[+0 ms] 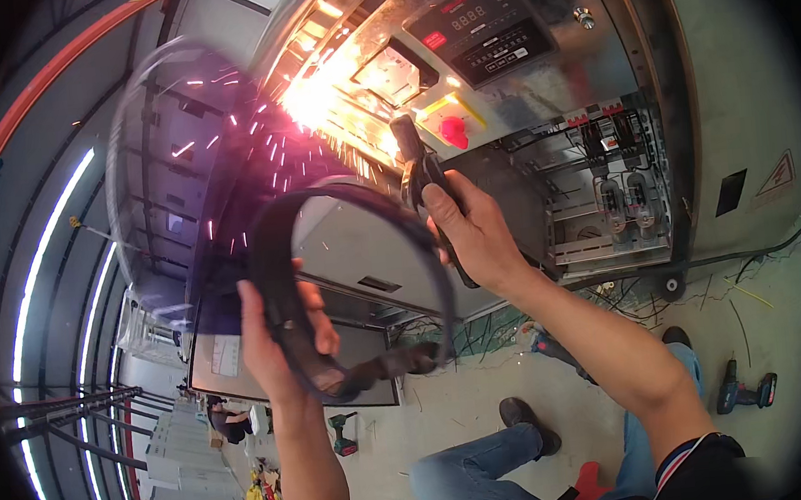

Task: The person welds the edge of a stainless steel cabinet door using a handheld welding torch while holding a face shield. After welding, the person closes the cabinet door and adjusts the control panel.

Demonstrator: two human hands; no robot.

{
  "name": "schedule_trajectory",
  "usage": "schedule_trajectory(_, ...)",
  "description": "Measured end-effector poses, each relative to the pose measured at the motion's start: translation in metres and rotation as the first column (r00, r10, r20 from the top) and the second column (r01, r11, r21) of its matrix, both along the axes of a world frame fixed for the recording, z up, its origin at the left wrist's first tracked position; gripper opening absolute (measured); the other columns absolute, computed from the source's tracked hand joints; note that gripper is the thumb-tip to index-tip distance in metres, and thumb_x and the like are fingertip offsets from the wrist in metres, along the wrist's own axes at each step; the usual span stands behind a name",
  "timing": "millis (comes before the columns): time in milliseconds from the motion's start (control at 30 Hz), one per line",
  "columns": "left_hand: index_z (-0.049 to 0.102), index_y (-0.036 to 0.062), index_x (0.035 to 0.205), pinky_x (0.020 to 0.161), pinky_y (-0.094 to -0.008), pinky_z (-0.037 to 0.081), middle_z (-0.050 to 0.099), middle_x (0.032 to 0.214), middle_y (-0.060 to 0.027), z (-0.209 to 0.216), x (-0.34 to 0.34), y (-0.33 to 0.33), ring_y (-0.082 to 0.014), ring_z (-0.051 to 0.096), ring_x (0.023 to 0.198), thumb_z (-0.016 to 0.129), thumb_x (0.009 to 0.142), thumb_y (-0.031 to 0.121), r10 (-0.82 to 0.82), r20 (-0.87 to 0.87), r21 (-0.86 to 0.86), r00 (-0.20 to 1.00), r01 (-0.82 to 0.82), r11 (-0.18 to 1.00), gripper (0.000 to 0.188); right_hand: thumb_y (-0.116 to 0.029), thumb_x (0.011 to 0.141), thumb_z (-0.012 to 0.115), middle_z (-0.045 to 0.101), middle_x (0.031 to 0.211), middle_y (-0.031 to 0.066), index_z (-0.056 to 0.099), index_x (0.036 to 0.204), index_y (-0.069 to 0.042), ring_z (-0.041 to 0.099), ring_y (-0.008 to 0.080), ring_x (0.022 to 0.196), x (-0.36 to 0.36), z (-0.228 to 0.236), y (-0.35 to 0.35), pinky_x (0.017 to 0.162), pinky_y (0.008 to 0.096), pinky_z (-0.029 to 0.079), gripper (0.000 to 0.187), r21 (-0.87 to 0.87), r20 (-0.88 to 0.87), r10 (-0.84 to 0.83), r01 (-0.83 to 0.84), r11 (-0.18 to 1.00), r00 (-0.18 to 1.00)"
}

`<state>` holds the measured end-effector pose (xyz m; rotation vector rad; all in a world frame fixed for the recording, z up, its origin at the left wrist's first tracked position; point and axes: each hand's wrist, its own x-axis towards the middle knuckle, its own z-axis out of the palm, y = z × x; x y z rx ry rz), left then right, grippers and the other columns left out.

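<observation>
My left hand (270, 342) is closed round the black headband (273, 261) of a face shield. Its purple-tinted, see-through visor (179, 165) stands up to the left and looks smeared by motion. In my right hand (475, 234) is a black welding electrode holder (405, 140), its head up against the cabinet front. A glaring arc (311, 101) burns just left of that head and throws sparks down and left; the spot being struck is lost in the glare. Close by on the metal cabinet (586, 81) sit a red knob (453, 131) on a yellow plate and a dark display panel (479, 24).
An open bay (609, 184) with wired electrical parts lies right of my right hand. My legs (482, 476) are on the floor below. Cordless drills (343, 434) lie left and right (746, 391). A cable (706, 259) runs along the cabinet's base. Another person (230, 422) crouches far left.
</observation>
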<state>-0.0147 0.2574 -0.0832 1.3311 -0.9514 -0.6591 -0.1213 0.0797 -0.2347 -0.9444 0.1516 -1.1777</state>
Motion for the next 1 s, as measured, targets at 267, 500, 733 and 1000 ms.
schedule_trajectory(267,0.049,-0.0057,0.140,0.045,-0.0250,0.040,0.060,0.096,-0.0091,0.014,0.023,0.017,-0.0108,0.050,0.052,0.033,0.112,0.050,0.114,0.073,-0.262,0.991,-0.091,0.961,0.064,-0.058,0.106,0.052,0.054,0.070,0.0001,0.058,0.103,-0.005,0.053,0.0084,0.052,-0.011,0.003,-0.007,0.049,0.0254,0.045,0.053,0.041,-0.044,0.118,-0.116,0.992,0.992)
schedule_trajectory(500,0.049,-0.0021,0.138,0.044,-0.0276,0.044,0.061,0.094,-0.0096,0.007,0.018,0.018,-0.0135,0.052,0.050,0.029,0.113,0.049,0.082,0.043,-0.196,0.996,-0.072,0.978,0.061,-0.058,0.106,0.051,0.052,0.064,0.0008,0.053,0.094,-0.006,0.053,0.0093,0.049,-0.007,0.003,-0.005,0.047,0.0269,0.044,0.054,0.036,-0.048,0.116,-0.114,0.993,0.992)
schedule_trajectory(733,0.050,-0.0011,0.137,0.043,-0.0282,0.044,0.061,0.092,-0.0091,0.003,0.013,0.014,-0.0138,0.053,0.049,0.030,0.113,0.051,0.077,0.008,-0.137,0.997,-0.075,0.988,0.061,-0.057,0.106,0.051,0.053,0.066,0.0005,0.053,0.092,-0.006,0.053,0.0090,0.049,-0.006,0.003,-0.006,0.047,0.0266,0.044,0.053,0.025,-0.050,0.120,-0.118,0.993,0.992)
schedule_trajectory(1000,0.060,0.0011,0.127,0.044,-0.0276,0.047,0.063,0.078,-0.0064,-0.004,-0.010,-0.001,-0.0144,0.057,0.049,0.036,0.112,0.053,0.161,0.019,0.112,0.987,-0.162,0.980,0.059,-0.050,0.108,0.052,0.056,0.071,0.0011,0.062,0.106,-0.003,0.054,0.0080,0.055,-0.014,0.009,-0.001,0.051,0.0267,0.046,0.048,0.041,-0.090,0.104,-0.100,0.994,0.991)
